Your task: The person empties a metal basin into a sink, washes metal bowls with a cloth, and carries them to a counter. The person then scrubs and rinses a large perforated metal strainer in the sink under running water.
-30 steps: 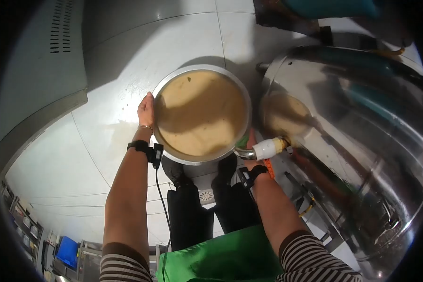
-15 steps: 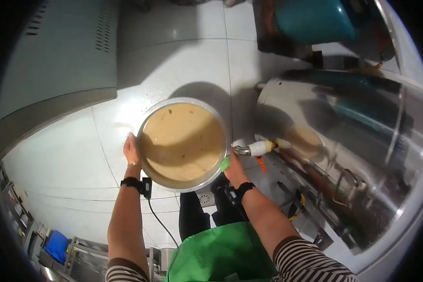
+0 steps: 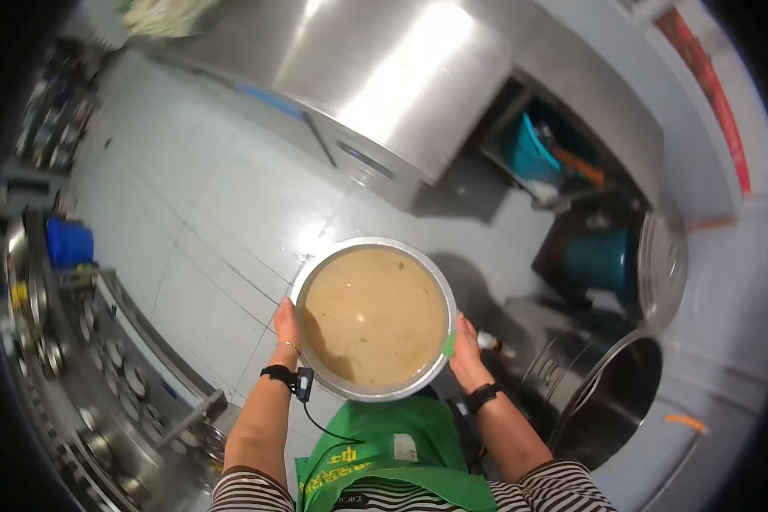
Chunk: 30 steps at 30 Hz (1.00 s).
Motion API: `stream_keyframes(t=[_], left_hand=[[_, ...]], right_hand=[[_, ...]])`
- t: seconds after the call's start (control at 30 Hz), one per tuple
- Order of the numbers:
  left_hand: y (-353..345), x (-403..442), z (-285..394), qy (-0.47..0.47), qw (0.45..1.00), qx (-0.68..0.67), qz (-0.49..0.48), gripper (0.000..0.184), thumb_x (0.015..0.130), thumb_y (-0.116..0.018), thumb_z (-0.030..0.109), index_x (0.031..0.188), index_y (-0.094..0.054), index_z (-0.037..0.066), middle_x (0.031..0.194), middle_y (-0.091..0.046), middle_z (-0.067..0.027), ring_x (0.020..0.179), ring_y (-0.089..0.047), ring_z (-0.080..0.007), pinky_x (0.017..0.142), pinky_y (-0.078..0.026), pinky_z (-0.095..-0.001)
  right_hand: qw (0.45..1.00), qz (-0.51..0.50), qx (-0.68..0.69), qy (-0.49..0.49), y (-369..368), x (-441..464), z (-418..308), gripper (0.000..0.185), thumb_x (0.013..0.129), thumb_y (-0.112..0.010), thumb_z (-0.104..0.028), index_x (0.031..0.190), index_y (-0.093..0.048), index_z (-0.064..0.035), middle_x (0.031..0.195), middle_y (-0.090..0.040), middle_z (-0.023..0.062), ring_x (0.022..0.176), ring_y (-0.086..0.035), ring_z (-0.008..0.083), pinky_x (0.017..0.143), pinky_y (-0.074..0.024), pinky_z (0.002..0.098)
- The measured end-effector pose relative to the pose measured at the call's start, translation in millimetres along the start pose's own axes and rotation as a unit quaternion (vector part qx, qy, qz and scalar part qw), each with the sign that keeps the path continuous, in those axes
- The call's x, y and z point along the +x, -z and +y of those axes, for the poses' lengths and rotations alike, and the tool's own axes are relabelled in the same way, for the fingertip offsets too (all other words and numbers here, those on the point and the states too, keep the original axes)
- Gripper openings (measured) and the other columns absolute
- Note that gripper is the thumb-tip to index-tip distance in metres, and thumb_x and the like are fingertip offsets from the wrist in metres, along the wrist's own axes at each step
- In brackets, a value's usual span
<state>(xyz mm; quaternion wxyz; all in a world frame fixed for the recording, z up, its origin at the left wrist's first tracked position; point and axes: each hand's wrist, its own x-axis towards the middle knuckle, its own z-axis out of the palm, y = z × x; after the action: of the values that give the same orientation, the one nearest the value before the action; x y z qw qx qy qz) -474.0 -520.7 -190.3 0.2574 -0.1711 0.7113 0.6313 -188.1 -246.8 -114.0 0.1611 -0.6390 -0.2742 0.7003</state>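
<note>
Between my two hands is a wide round metal pot [image 3: 384, 395], held about level in front of my apron. Cloudy tan broth [image 3: 375, 316] with a few dark bits floating in it fills much of the pot. My left hand [image 3: 285, 324] grips the pot's left side, its fingers mostly hidden behind the wall. On the opposite side my right hand [image 3: 465, 348] is closed around the edge, thumb up. A small bright green piece [image 3: 449, 345] shows between that hand and the pot; its kind is unclear.
A large steel barrel [image 3: 602, 397] stands at my right, near my right arm. Ahead is a steel counter [image 3: 418, 94] with a teal bucket [image 3: 529, 154] beside it. Along the left runs a steel kitchen counter [image 3: 158, 333] with several bowls and a blue container [image 3: 69, 245]. Tiled floor [image 3: 222, 205] lies between.
The view has swung round and the steel counter ahead has appeared. The pot has come closer to my apron and away from the barrel's tap, still in both hands.
</note>
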Motion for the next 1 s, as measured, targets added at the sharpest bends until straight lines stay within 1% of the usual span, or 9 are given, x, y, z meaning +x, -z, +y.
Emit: stream_keyframes(t=[0.13,0.2,0.27,0.7,0.77,0.83,0.9,0.93,1.0], left_hand=[[63.7,-32.2,74.6,-0.02,0.97,0.238,0.047,0.045,0.101,-0.042,0.036,0.09,-0.063,-0.002,0.087,-0.066,-0.007,0.082,-0.059,-0.0179,0.072,-0.046,-0.0357],[77.9,-65.9,113.2,-0.005,0.996,0.075,0.05,0.044,0.101,-0.043,0.036,0.091,-0.063,-0.002,0.089,-0.066,-0.0077,0.083,-0.059,-0.0171,0.072,-0.046,-0.0353],[97.5,-73.9,147.9,0.008,0.996,-0.081,0.035,0.042,0.101,-0.043,0.035,0.093,-0.063,-0.002,0.091,-0.066,-0.0084,0.083,-0.058,-0.0163,0.072,-0.045,-0.0348],[306.2,18.7,333.2,-0.105,0.964,-0.214,0.115,0.044,0.101,-0.046,0.038,0.087,-0.061,-0.001,0.08,-0.06,-0.0055,0.073,-0.052,-0.0139,0.068,-0.045,-0.0313],[339.9,45.8,355.1,-0.118,0.953,-0.234,0.152,0.045,0.101,-0.046,0.038,0.089,-0.063,-0.002,0.081,-0.062,-0.0075,0.075,-0.054,-0.0157,0.07,-0.046,-0.0323],[379.6,70.4,386.1,-0.112,0.957,-0.034,0.264,0.047,0.101,-0.044,0.038,0.095,-0.064,-0.005,0.088,-0.066,-0.0127,0.081,-0.058,-0.0206,0.076,-0.047,-0.0352],[417.5,117.7,378.7,-0.189,0.923,-0.077,0.327,0.048,0.1,-0.044,0.038,0.098,-0.064,-0.006,0.093,-0.068,-0.0159,0.085,-0.06,-0.0248,0.081,-0.046,-0.0375],[437.4,124.8,386.5,-0.171,0.919,-0.074,0.346,0.048,0.1,-0.044,0.038,0.099,-0.065,-0.005,0.096,-0.068,-0.0171,0.086,-0.061,-0.0257,0.082,-0.046,-0.0375],[478.5,144.3,423.8,-0.171,0.907,-0.077,0.377,0.048,0.1,-0.043,0.037,0.101,-0.065,-0.005,0.099,-0.069,-0.0183,0.087,-0.061,-0.0266,0.083,-0.046,-0.0375]], right_hand=[[0.988,-0.131,-0.045,0.065,-70.3,-68.4,-63.3,0.037,0.103,-0.044,-0.028,0.121,-0.053,0.003,0.116,-0.062,0.0121,0.103,-0.061,0.0214,0.089,-0.0503,0.0366],[0.966,-0.237,-0.068,0.079,-93.9,-94.0,-85.8,0.039,0.103,-0.042,-0.028,0.121,-0.053,0.0051,0.116,-0.062,0.0143,0.104,-0.061,0.0234,0.089,-0.0505,0.0376],[0.961,-0.232,-0.125,0.085,-133.3,-119.3,-109.6,0.039,0.103,-0.042,-0.028,0.12,-0.053,0.0058,0.114,-0.062,0.0143,0.101,-0.062,0.024,0.087,-0.0512,0.0373],[0.874,-0.373,-0.287,0.125,-517.3,-212.3,-128.1,0.033,0.102,-0.043,-0.026,0.103,-0.059,0.0023,0.094,-0.064,0.0092,0.084,-0.062,0.0185,0.074,-0.0511,0.0361],[0.855,-0.409,-0.297,0.118,-587.3,-221.8,-117.6,0.032,0.102,-0.043,-0.026,0.102,-0.059,0.0021,0.094,-0.064,0.0093,0.085,-0.062,0.0182,0.074,-0.0513,0.036],[0.838,-0.464,-0.263,0.115,-664.2,-229.5,-99.8,0.032,0.102,-0.043,-0.026,0.101,-0.059,0.0023,0.094,-0.063,0.0097,0.085,-0.062,0.0182,0.075,-0.0518,0.0357],[0.817,-0.489,-0.28,0.121,-737.5,-245.3,-84.8,0.032,0.102,-0.043,-0.024,0.105,-0.059,0.004,0.098,-0.064,0.012,0.087,-0.063,0.0199,0.077,-0.0528,0.0364],[0.793,-0.521,-0.297,0.111,-773.8,-249.3,-76.2,0.036,0.102,-0.04,-0.023,0.115,-0.058,0.0044,0.11,-0.065,0.0158,0.096,-0.066,0.0234,0.082,-0.0542,0.0361],[0.776,-0.544,-0.302,0.1,-846.7,-273.9,-60.6,0.035,0.102,-0.041,-0.024,0.114,-0.057,0.005,0.107,-0.065,0.0154,0.093,-0.065,0.0233,0.08,-0.0543,0.0375]])
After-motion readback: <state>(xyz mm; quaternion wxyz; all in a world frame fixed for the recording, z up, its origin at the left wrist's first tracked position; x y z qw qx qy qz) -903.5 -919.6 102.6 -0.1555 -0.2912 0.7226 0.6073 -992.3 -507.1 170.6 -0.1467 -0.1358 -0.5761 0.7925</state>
